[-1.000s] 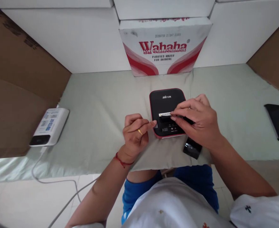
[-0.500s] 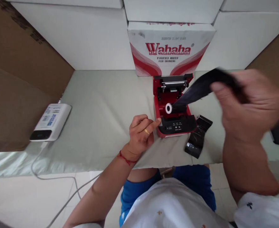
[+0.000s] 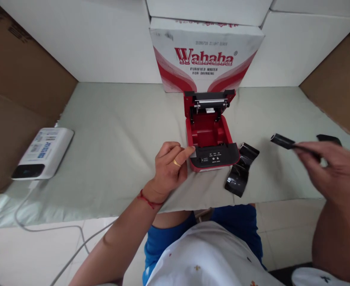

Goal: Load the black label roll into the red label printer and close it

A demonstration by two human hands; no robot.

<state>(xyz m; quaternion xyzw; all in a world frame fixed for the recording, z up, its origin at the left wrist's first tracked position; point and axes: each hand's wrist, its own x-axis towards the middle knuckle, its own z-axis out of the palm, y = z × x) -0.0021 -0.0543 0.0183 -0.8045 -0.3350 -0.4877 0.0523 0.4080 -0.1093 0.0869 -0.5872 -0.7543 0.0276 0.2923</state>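
Observation:
A small red and black printer [image 3: 210, 135] stands in the middle of the table with its lid tipped up and back, and its red roll bay shows nothing inside. My left hand [image 3: 170, 166] is curled against the printer's front left corner, thumb touching the casing. My right hand [image 3: 331, 170] is out to the right and close to the camera, fingers pinched on a black roll [image 3: 283, 141] that sticks out to the left. A crumpled black wrapper [image 3: 240, 171] lies just right of the printer's front.
A white Wahaha water carton [image 3: 206, 55] stands right behind the printer, with white boxes around it. Brown cardboard walls [image 3: 20, 87] close in both sides. A white device [image 3: 40, 153] with a cable lies at the left. A pale green cloth [image 3: 118, 131] covers the table.
The printer's lid went from closed to open. My right hand lifted the black roll out of the bay and swung it to the right. My left hand stayed at the printer's corner.

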